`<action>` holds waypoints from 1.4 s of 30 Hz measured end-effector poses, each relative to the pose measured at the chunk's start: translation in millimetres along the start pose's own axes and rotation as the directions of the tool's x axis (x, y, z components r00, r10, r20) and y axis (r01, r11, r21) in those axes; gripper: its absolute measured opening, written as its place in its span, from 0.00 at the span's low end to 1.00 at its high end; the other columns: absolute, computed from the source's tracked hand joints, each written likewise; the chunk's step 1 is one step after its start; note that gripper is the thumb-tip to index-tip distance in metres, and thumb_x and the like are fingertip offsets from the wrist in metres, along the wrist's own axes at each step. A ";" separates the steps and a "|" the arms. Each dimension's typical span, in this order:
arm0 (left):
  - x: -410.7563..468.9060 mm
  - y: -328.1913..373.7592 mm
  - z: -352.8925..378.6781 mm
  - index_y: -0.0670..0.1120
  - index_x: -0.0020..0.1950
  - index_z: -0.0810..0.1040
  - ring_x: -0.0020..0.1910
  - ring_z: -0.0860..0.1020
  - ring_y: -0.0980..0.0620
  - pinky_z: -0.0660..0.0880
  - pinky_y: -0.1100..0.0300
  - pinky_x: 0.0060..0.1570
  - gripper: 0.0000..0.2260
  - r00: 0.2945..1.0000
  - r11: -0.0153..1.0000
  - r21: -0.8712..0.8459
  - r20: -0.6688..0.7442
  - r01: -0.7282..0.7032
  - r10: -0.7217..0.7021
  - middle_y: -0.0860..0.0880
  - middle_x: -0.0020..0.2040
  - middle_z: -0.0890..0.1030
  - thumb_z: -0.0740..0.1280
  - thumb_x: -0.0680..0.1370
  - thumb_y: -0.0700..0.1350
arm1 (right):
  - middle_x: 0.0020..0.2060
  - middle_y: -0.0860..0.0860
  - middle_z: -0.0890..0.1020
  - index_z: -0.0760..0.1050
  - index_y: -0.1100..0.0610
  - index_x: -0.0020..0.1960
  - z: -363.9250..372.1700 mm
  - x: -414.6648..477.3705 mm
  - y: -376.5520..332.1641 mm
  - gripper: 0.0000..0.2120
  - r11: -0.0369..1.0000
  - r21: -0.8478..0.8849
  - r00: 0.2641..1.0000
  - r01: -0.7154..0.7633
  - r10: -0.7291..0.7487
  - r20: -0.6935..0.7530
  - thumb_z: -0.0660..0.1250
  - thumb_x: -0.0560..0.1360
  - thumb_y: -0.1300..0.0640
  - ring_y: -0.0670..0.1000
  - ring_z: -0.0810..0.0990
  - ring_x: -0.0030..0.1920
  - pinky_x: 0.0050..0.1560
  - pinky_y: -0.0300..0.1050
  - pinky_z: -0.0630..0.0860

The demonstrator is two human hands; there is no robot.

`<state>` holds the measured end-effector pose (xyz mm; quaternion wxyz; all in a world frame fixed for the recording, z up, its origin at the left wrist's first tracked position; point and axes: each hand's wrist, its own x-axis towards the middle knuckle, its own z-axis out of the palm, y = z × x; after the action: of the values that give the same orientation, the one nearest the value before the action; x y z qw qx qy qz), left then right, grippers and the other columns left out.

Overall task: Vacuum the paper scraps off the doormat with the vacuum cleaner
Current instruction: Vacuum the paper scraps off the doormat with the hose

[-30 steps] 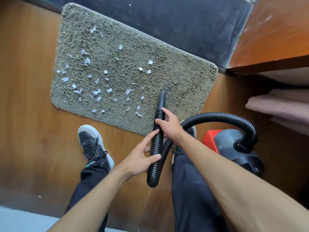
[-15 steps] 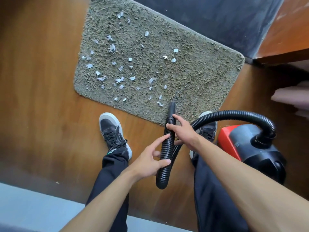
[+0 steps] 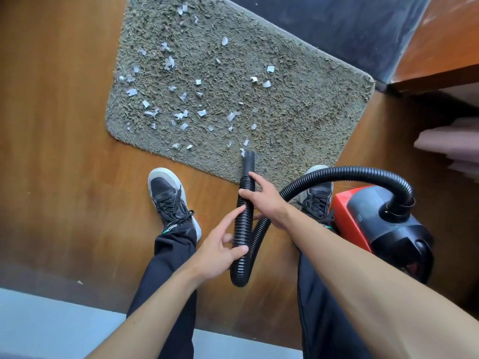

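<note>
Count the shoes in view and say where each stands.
2. The left shoe stands on floor near the doormat; the right shoe, partly hidden by the hose, is at the doormat's edge.

Brown wood floor (image 3: 57,177), dark wall (image 3: 324,24), wooden furniture (image 3: 440,47) at right.

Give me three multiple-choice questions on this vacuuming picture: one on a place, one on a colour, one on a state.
1. Where is the nozzle tip?
A) beside a shoe
B) over the doormat, at its near edge
C) on the grey strip
2. What colour is the vacuum cleaner body?
A) blue and white
B) yellow
C) red and black
3. How is the hose held?
A) by both hands
B) by one hand
C) by nobody
Answers: 1 B, its tip is over the pile beside a paper scrap; 2 C, red end, black housing; 3 A, left hand and right hand both grip it.
</note>
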<state>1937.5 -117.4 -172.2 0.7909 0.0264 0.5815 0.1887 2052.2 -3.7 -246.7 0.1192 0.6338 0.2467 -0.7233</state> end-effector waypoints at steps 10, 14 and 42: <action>-0.6 3.6 0.6 0.68 0.74 0.63 0.43 0.83 0.55 0.80 0.60 0.40 0.33 0.998 0.999 -0.039 -0.054 -0.017 0.015 0.47 0.51 0.84 0.65 0.81 0.34 | 0.57 0.53 0.79 0.57 0.47 0.79 6.5 7.4 -11.7 0.33 0.997 -0.042 0.997 0.065 -0.064 0.037 0.66 0.78 0.60 0.49 0.83 0.45 0.37 0.50 0.83; 2.9 4.2 5.8 0.68 0.74 0.63 0.43 0.83 0.54 0.82 0.55 0.44 0.33 0.999 0.999 -0.026 -0.042 -0.026 0.025 0.50 0.47 0.83 0.65 0.81 0.34 | 0.60 0.54 0.78 0.56 0.47 0.79 -2.1 7.2 -8.6 0.33 0.997 -0.013 0.997 0.078 -0.078 0.025 0.66 0.79 0.60 0.48 0.82 0.44 0.34 0.48 0.82; -8.7 -6.9 -18.5 0.67 0.74 0.62 0.36 0.82 0.56 0.76 0.67 0.35 0.34 0.988 0.991 -0.069 -0.107 -0.115 0.108 0.46 0.51 0.82 0.66 0.80 0.34 | 0.52 0.52 0.79 0.59 0.46 0.78 38.0 17.9 -21.5 0.32 0.987 -0.141 0.997 0.073 -0.068 0.043 0.65 0.77 0.61 0.51 0.82 0.45 0.35 0.47 0.82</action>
<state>1919.9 -130.0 -172.0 0.7486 0.0194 0.6116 0.2554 2006.1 -2.3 -256.9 0.1431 0.6005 0.3175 -0.7198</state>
